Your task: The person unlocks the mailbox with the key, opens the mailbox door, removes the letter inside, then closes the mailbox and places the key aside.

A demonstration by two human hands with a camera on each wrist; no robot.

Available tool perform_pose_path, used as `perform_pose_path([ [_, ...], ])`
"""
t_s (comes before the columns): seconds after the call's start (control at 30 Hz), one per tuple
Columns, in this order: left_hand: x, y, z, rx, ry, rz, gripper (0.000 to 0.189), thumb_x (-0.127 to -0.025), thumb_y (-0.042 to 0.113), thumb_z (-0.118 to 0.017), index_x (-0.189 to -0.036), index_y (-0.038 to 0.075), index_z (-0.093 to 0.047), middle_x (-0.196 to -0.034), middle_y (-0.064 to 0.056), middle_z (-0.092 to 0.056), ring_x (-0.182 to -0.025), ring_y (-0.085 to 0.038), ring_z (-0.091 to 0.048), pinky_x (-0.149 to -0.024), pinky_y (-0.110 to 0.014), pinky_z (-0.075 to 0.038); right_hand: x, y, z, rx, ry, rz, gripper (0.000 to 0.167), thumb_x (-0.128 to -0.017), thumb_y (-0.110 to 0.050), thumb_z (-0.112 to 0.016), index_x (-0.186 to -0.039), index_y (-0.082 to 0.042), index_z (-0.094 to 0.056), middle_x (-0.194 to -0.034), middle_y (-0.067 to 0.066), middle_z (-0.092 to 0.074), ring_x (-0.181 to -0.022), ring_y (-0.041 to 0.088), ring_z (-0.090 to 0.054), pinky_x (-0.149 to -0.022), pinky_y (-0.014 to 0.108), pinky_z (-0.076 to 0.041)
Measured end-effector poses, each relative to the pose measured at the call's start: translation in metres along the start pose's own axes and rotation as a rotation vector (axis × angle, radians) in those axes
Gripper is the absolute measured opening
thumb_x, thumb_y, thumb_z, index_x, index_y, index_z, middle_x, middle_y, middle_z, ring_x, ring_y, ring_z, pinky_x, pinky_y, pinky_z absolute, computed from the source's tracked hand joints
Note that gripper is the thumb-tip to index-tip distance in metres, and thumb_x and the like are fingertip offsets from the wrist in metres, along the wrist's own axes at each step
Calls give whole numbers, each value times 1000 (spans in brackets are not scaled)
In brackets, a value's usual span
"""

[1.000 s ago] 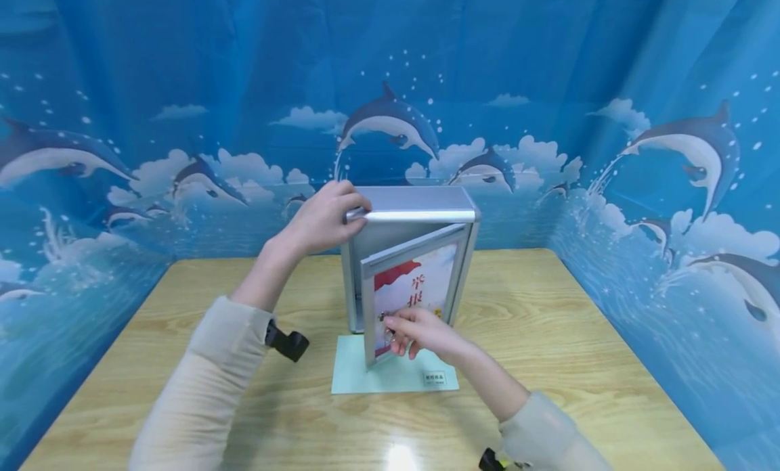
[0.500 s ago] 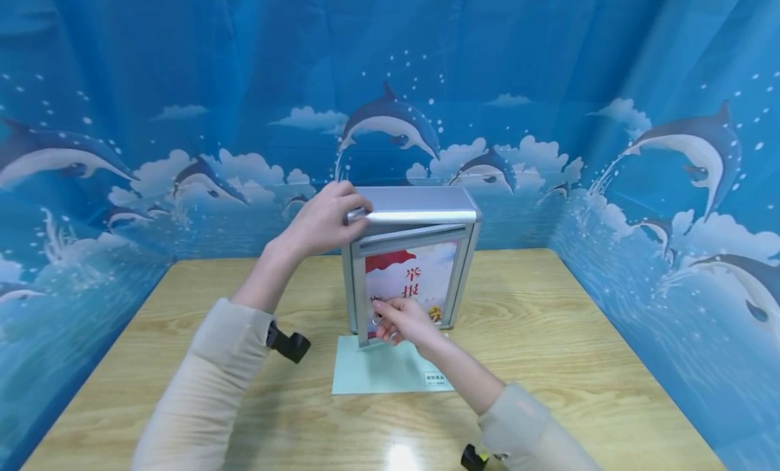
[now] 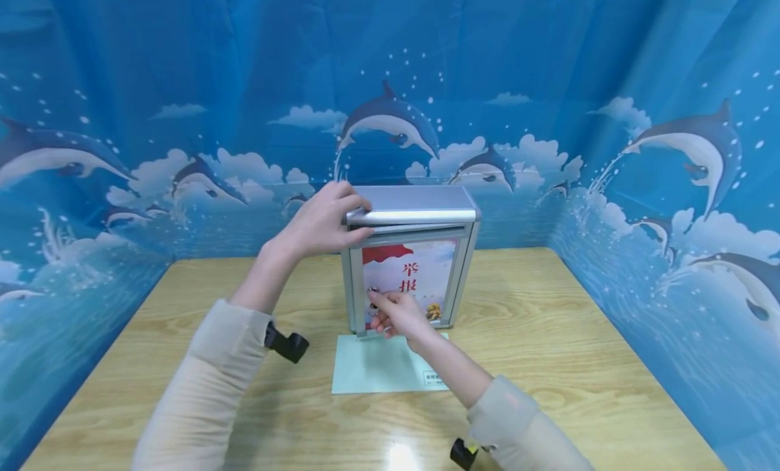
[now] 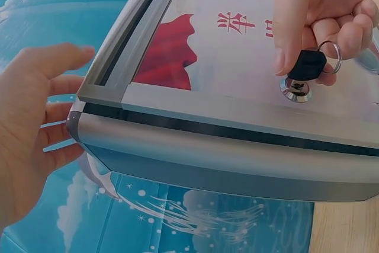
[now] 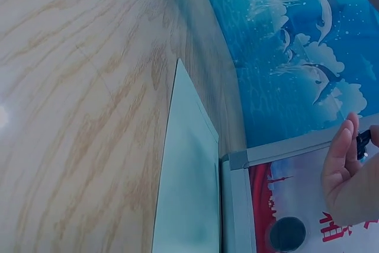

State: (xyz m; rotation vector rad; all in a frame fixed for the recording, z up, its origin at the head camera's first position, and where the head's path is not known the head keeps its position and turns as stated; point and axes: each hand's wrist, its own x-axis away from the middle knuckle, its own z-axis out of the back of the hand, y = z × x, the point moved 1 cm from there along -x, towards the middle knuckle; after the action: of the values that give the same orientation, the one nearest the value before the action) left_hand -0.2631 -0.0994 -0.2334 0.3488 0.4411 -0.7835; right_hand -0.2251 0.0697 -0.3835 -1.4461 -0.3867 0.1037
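A silver metal box (image 3: 420,199) stands upright, with a door (image 3: 429,275) bearing a poster with red characters on its front. My left hand (image 3: 323,220) grips its upper left corner, fingers over the top edge and thumb at the front. Between thumb and fingers, my right hand (image 3: 402,315) pinches the black head of a key (image 4: 308,65). The key sits at the round lock (image 4: 296,92) on the door, and its metal ring (image 4: 339,57) hangs beside my fingers. A narrow dark gap shows along the door's top edge.
A pale green sheet (image 3: 390,369) with a small printed label lies flat in front of the box, partly under its lower edge. The wooden table (image 3: 548,363) extends around it. A blue dolphin-print curtain (image 3: 256,92) closes off the back and sides.
The door has swung inward from well ajar to nearly flush with the box, my right hand moving leftward and away from me with the key. My left hand has stayed at the corner.
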Motion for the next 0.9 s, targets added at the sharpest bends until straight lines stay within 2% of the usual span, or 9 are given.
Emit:
perform_pose_path([
  [0.2, 1, -1, 0, -10, 13, -35, 28, -83, 20, -68, -107, 6, -66, -97, -8, -54, -87, -22, -45, -74, -36, -40, -3, 1, -2, -48, 22, 6, 45, -93, -35, -54, -114, 6, -58, -62, 3, -58, -52, 9, -53, -47, 20, -45],
  [0.7, 1, -1, -4, -10, 31, -21, 23, -83, 6, -62, -106, 6, -66, -98, -8, -55, -89, -23, -46, -78, -38, -41, -11, 5, -7, -131, 69, 25, 34, -92, -37, -56, -83, -4, -59, -60, 2, -57, -50, 8, -52, -46, 20, -45],
  [0.83, 0, -1, -4, -14, 36, -17, 23, -83, 6, -63, -105, 6, -66, -97, -8, -55, -89, -23, -46, -78, -38, -41, -12, 4, -7, -111, 75, 54, 33, -92, -36, -56, -84, -4, -58, -59, 2, -57, -50, 8, -52, -46, 20, -45],
  [0.9, 0, -1, -4, -17, 37, -16, 23, -83, 6, -63, -105, 6, -66, -97, -8, -55, -89, -23, -46, -78, -38, -41, -10, 1, -7, -29, 94, 95, 36, -92, -36, -55, -85, 0, -59, -60, 4, -58, -51, 10, -53, -49, 27, -49],
])
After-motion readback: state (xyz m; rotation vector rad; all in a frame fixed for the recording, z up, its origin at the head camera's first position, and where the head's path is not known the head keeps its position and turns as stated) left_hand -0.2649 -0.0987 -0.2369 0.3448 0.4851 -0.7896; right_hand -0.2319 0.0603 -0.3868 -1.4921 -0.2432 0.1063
